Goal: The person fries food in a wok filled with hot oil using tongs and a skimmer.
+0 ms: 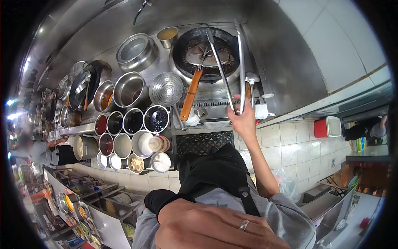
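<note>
My right hand (243,116) is closed round the near end of long metal tongs (224,74), whose two arms stand apart over the right part of a dark wok (179,62). Inside the wok rests a round wire strainer (209,58) above dark liquid. Its wooden handle (191,93) sticks out over the near rim, left of the tongs. Very near the camera, at the bottom, my left hand (207,226) lies across the front of my body, back up, with a ring on one finger. Its fingers are stretched out and their tips are hidden.
Left of the wok are a perforated ladle (166,89), a steel pot (131,89) and several sauce containers (156,118). A ladle (251,77) lies right of the tongs. Another person (43,152) stands far left. A red and white cooler (327,126) is on the floor.
</note>
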`<state>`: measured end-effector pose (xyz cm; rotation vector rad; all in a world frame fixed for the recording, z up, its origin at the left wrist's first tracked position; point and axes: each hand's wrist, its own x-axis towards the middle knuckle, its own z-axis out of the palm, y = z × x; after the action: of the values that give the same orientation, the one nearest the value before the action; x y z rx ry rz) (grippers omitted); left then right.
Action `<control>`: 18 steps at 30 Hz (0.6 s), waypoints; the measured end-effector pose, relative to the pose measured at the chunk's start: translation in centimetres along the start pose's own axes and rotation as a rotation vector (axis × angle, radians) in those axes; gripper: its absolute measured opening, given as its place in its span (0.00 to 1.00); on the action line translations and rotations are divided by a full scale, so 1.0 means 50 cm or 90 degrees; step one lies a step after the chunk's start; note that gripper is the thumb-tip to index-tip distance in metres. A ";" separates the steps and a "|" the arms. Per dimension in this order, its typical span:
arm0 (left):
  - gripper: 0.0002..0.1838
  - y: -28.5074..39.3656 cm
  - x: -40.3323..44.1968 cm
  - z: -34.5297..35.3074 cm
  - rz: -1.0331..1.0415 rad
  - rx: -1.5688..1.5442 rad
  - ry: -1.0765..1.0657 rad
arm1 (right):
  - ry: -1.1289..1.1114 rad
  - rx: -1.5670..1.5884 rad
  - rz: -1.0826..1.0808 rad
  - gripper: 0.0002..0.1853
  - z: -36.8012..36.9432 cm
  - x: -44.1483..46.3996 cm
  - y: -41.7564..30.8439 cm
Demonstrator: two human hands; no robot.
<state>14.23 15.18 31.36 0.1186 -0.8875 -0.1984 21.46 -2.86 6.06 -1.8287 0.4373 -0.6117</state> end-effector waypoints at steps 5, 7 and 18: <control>0.39 -0.003 0.011 -0.018 0.062 0.050 -0.036 | -0.108 0.427 0.237 0.31 -0.013 -0.087 -0.055; 0.39 -0.001 0.012 -0.014 0.050 0.057 -0.042 | -0.152 0.677 0.336 0.29 -0.027 -0.100 -0.049; 0.39 0.020 0.012 0.008 -0.085 0.017 -0.041 | 0.098 0.163 0.019 0.37 0.005 -0.064 -0.117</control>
<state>14.39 16.00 32.25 0.1971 -0.9476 -0.3169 19.05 1.08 10.90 -1.5362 0.4649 -0.7560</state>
